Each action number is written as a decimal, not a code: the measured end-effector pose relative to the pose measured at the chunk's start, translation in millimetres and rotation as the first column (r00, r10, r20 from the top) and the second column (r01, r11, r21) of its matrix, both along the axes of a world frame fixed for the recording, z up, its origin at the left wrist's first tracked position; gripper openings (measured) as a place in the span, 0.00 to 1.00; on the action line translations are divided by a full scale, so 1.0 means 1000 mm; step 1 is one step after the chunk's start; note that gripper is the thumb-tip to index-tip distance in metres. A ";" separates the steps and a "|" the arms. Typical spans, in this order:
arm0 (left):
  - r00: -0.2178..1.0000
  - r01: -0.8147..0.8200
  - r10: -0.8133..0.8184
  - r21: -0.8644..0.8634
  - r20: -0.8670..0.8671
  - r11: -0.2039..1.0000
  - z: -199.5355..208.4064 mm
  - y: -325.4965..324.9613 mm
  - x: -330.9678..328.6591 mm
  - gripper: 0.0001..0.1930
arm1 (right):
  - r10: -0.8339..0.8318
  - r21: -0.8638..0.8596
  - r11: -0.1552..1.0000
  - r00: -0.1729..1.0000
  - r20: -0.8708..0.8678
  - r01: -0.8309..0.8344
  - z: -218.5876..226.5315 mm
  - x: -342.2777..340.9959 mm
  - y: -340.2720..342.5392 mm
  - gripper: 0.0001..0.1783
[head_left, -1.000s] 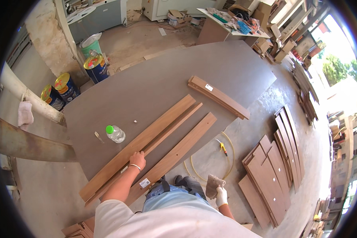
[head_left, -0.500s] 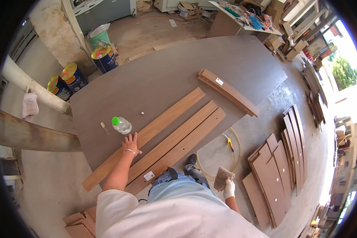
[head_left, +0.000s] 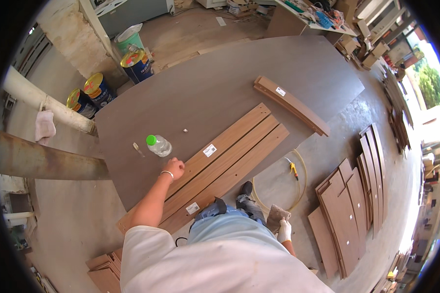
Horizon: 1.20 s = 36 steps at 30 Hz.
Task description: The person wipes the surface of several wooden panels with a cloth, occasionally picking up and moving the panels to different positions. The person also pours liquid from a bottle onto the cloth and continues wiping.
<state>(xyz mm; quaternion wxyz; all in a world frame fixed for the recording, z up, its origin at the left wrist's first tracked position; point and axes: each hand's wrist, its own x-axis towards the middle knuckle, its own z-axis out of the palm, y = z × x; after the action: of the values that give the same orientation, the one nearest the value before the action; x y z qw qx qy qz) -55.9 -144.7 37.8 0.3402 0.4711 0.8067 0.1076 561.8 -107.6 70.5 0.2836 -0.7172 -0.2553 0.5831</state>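
My left hand (head_left: pixel 174 169), bare with a bracelet at the wrist, has its fingers curled at the far edge of a brown wooden board (head_left: pixel 230 133). Whether it grips that edge is hidden. This board has a white label and small holes, and lies alongside two more boards, a middle board (head_left: pixel 234 146) and a near board (head_left: pixel 252 161). Low on the right, my right hand (head_left: pixel 284 231) wears a white glove and is closed on a brownish cloth (head_left: pixel 277 217). A clear bottle (head_left: pixel 160 146) with a green cap stands just beyond my left hand.
The boards lie on a large grey-brown panel (head_left: pixel 205 83). On it are a small brush-like tool (head_left: pixel 139 149), a tiny white piece (head_left: pixel 185 130) and stacked strips (head_left: pixel 291 105). A yellow air gun (head_left: pixel 293 168) with hose and stacked panels (head_left: pixel 340 215) are on the floor. Paint cans (head_left: pixel 137 66) stand behind.
The far board has turned over, now showing its label and holes, and lies close against the middle one. My left hand has gone from flat and spread to curled. The right still holds the cloth.
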 end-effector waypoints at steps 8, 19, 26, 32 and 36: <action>0.974 -0.089 0.077 -0.049 -0.211 0.995 0.000 0.029 0.090 0.37 | -0.396 -0.077 0.917 0.873 -0.286 0.391 -0.001 0.013 0.006 0.23; 0.647 -0.584 0.762 0.625 -0.027 0.518 -0.047 -0.047 -0.038 0.42 | 0.163 0.395 0.867 0.577 -0.800 0.303 0.153 -0.012 0.074 0.49; 0.796 -0.585 0.456 0.314 0.398 0.748 0.012 0.028 -0.080 0.38 | 0.019 0.091 0.991 0.557 -0.830 0.103 0.149 -0.122 0.137 0.30; 0.957 0.085 0.046 0.427 -0.288 0.900 0.049 0.083 -0.018 0.24 | 0.024 0.069 0.996 0.573 -0.819 0.057 0.090 -0.214 0.134 0.31; 0.719 0.577 -0.372 0.206 -0.588 0.790 0.149 0.113 0.077 0.16 | -0.011 -0.005 1.000 0.485 -0.875 0.013 0.078 -0.221 0.123 0.27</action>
<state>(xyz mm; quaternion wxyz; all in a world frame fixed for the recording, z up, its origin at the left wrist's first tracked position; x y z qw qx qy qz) 21.0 -32.2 186.8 0.0300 0.7323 0.6793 0.0359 340.5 15.1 148.5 0.3786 -0.3234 -0.0717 0.8642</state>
